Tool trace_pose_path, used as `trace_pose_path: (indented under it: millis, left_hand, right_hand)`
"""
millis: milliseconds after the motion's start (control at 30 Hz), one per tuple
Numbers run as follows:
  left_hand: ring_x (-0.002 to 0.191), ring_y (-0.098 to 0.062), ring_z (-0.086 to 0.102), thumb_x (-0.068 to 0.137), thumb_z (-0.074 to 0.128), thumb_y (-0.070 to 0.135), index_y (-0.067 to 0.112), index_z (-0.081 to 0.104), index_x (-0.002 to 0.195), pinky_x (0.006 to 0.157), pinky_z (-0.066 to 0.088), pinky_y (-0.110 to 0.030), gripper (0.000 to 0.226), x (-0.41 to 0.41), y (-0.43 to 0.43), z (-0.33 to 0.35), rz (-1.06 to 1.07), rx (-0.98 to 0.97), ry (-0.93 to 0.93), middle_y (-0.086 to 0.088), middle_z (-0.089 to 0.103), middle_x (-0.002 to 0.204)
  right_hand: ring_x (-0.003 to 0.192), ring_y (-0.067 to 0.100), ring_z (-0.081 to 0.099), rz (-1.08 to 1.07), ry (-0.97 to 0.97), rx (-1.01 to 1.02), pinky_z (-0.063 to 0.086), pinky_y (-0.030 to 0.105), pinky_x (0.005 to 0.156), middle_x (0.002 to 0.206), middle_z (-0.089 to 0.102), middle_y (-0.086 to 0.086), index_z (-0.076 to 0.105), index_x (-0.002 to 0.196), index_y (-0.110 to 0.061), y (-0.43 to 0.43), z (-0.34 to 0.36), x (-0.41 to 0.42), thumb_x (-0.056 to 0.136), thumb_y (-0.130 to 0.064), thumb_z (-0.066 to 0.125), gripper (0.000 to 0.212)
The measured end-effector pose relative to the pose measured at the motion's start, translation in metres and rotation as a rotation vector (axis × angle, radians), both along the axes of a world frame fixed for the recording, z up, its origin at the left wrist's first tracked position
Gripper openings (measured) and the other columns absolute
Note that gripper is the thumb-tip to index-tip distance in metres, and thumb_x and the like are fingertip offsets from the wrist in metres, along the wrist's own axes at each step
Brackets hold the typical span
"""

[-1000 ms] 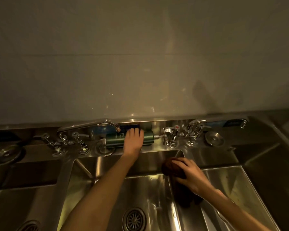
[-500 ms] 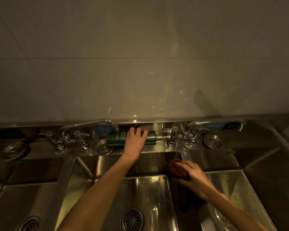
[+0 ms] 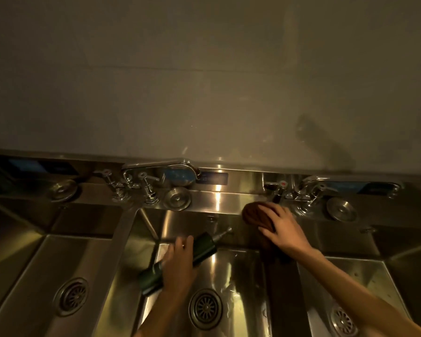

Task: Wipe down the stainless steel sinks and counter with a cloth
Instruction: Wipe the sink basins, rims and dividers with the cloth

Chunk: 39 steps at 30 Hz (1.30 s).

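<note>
Stainless steel sinks [image 3: 122, 261] gleam under dim light. Our right hand [image 3: 281, 227] presses a brown cloth [image 3: 254, 212] against the back ledge; our left hand [image 3: 180, 261] grips a green pump bottle [image 3: 202, 246], tilted over the middle basin, which could slip and drop.

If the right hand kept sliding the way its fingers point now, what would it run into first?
The right hand points up-left along the ledge, pressing the brown cloth. Bare steel lies ahead; the first obstacle is probably the round sink plug, though depth is uncertain.
</note>
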<state>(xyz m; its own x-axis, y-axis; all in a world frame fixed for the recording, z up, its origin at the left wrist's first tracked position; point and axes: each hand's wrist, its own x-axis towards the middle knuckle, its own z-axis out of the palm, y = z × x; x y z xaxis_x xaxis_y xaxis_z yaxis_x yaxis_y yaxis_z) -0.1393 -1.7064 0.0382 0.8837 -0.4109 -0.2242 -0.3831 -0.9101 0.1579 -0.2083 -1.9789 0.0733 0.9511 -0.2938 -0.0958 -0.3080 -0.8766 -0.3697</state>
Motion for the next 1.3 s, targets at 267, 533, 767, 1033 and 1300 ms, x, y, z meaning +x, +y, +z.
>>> trace_pose_path:
  millis: [267,533,767,1033,1300]
  left_hand:
    - [0.129,-0.014,0.04,0.071,0.061,0.054,0.034,0.018,0.143,0.1,0.038,-0.026,0.086,-0.011,0.061,-0.022,0.206,-0.164,0.338,0.008,0.031,0.144]
    - [0.119,-0.011,0.045,0.062,0.062,0.056,0.04,0.032,0.125,0.102,0.037,-0.03,0.072,-0.002,0.086,-0.023,0.35,-0.275,0.443,0.013,0.041,0.129]
    - [0.125,-0.016,0.043,0.067,0.074,0.05,0.029,0.031,0.135,0.101,0.039,-0.03,0.083,0.007,0.078,-0.017,0.319,-0.406,0.435,0.007,0.038,0.137]
    - [0.105,-0.015,0.055,0.064,0.08,0.038,0.027,0.05,0.118,0.072,0.034,-0.023,0.063,0.012,0.048,0.012,0.349,-0.598,0.302,0.007,0.055,0.117]
    - [0.094,-0.006,0.049,0.062,0.083,0.029,0.031,0.048,0.115,0.071,0.039,-0.024,0.063,0.031,0.018,0.055,0.283,-0.794,0.126,0.02,0.043,0.106]
  right_hand:
    - [0.129,0.035,0.032,-0.273,0.116,-0.154,0.034,0.041,0.105,0.147,0.032,0.01,0.033,0.143,-0.021,0.044,-0.03,0.095,0.096,-0.042,0.044,0.052]
    - [0.127,0.031,0.032,-0.155,0.061,-0.164,0.031,0.04,0.105,0.141,0.035,0.007,0.038,0.14,-0.026,0.105,-0.047,0.149,0.093,-0.043,0.048,0.051]
    - [0.124,0.03,0.035,0.039,0.084,-0.234,0.033,0.04,0.102,0.137,0.044,0.003,0.046,0.136,-0.029,0.055,-0.046,0.091,0.089,-0.04,0.055,0.049]
    - [0.122,0.034,0.038,-0.123,0.204,-0.275,0.035,0.039,0.103,0.141,0.039,0.003,0.041,0.139,-0.03,0.015,-0.039,0.052,0.094,-0.036,0.05,0.047]
    - [0.126,0.032,0.033,0.1,0.169,-0.243,0.035,0.039,0.106,0.144,0.034,0.0,0.035,0.142,-0.035,0.054,-0.038,0.082,0.095,-0.033,0.048,0.05]
